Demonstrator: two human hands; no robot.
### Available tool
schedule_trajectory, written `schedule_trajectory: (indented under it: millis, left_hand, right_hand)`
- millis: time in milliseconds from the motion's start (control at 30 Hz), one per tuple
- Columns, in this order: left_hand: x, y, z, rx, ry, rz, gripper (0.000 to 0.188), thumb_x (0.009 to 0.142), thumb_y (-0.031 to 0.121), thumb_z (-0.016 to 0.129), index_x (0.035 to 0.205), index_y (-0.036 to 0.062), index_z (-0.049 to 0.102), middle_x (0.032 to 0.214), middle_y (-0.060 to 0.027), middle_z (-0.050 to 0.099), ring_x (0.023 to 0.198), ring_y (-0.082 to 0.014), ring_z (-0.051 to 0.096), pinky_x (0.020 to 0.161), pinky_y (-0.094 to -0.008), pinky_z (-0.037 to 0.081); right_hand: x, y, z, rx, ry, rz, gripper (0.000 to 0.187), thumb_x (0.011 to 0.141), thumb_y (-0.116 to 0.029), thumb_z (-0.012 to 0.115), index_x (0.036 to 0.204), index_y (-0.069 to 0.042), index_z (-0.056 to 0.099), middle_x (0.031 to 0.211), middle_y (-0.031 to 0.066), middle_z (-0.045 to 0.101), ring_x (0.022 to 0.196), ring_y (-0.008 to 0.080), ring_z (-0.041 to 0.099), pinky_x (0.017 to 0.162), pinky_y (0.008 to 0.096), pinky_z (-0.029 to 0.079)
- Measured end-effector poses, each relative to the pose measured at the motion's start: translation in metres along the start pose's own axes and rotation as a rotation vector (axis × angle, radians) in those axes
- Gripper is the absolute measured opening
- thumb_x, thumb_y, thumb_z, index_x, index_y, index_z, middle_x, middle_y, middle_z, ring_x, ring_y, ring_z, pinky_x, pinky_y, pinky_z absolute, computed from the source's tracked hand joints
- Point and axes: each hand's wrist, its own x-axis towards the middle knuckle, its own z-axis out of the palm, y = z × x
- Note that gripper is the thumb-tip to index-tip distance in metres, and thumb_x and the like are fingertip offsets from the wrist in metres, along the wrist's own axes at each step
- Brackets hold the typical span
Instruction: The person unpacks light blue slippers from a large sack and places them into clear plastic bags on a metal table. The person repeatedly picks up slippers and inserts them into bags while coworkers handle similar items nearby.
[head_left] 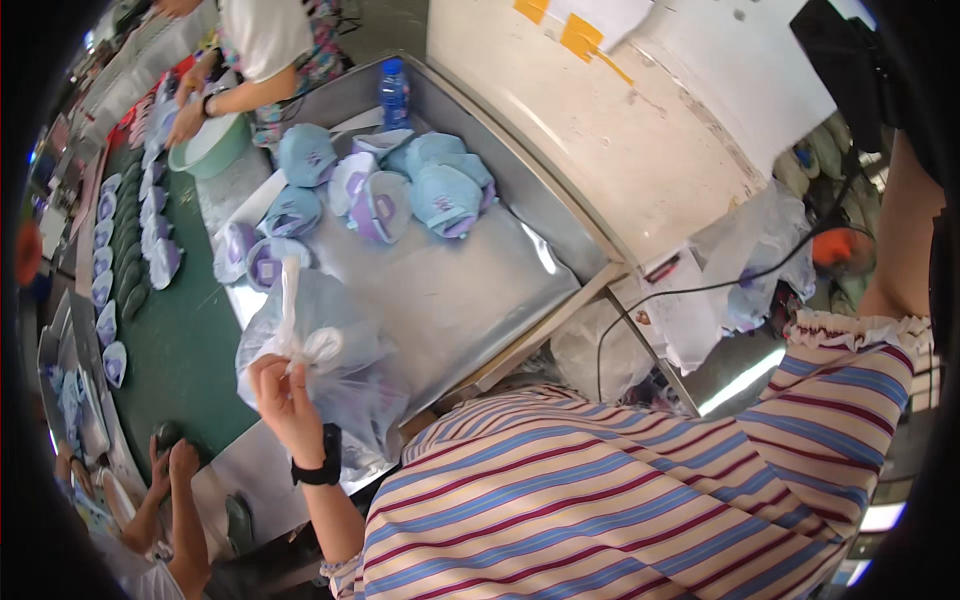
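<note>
My left hand [283, 396], with a black watch on the wrist, is closed on the twisted neck of a clear plastic bag [340, 375]. The bag is full of pale blue and purple caps and rests on the near edge of a shiny metal table [470, 290]. Its twisted top sticks up above my fingers. Several loose caps [440, 195] of the same kind lie in a heap at the far end of the table. My right arm [905, 230] rises along the right edge, in a striped sleeve, and its hand is out of the picture.
A blue water bottle [394, 90] stands at the table's far corner. A green conveyor belt [180, 340] at the left carries rows of caps. One person holds a green basin [210, 145] at the top left. Another person's hands [170, 470] are at the lower left.
</note>
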Motion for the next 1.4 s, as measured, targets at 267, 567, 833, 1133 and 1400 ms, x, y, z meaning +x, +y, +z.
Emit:
schedule_trajectory:
  millis: [267,567,833,1133,1400]
  left_hand:
    - [-0.004,-0.004,0.003,-0.22,0.02,-0.25,0.006,0.092,0.006,0.057,0.09,0.0006,0.057,0.075,-0.0017,0.059,0.07,-0.0069,0.049,0.065,-0.0206,0.04]
    - [-0.016,-0.003,0.004,-0.16,0.169,-0.354,0.007,0.09,0.008,0.06,0.093,0.0019,0.057,0.095,-0.0081,0.066,0.085,-0.0126,0.058,0.078,-0.0266,0.045]
    - [0.01,0.045,-0.034,-0.217,0.54,-0.173,0.011,0.089,0.012,0.062,0.091,0.0019,0.058,0.099,-0.0096,0.066,0.085,-0.0183,0.06,0.08,-0.0316,0.046]
    - [-0.012,0.001,-0.02,0.145,-0.026,-0.287,0.053,0.079,0.015,0.07,0.125,0.0011,0.047,0.126,-0.0174,0.053,0.118,-0.032,0.05,0.102,-0.0412,0.036]
    - [0.003,-0.025,0.025,0.489,-0.054,-0.176,0.017,0.072,0.01,0.063,0.087,0.0042,0.056,0.08,-0.0176,0.06,0.081,-0.0377,0.059,0.067,-0.0452,0.046]
  right_hand:
    - [0.159,-0.049,0.079,0.15,0.08,-0.475,0.024,0.082,-0.021,0.064,0.098,-0.003,0.063,0.082,0.009,0.066,0.073,0.0206,0.063,0.063,0.0317,0.049]
    - [0.159,0.011,0.373,0.404,-0.354,-0.467,0.071,0.071,-0.029,0.076,0.128,-0.01,0.037,0.094,0.02,0.065,0.088,0.0377,0.063,0.074,0.0461,0.049]
    - [0.178,0.031,0.424,0.606,-0.061,-0.326,0.038,0.075,-0.013,0.065,0.111,-0.011,0.051,0.095,0.0175,0.067,0.087,0.0387,0.063,0.072,0.0464,0.049]
    - [0.179,0.048,0.416,0.857,-0.221,-0.345,0.043,0.071,-0.03,0.074,0.097,-0.005,0.05,0.085,0.0128,0.061,0.078,0.0286,0.06,0.07,0.0383,0.047]
    - [0.193,0.073,0.402,0.509,-0.188,-0.628,0.034,0.075,-0.03,0.071,0.089,-0.003,0.058,0.096,0.0129,0.063,0.087,0.0237,0.061,0.075,0.0346,0.046]
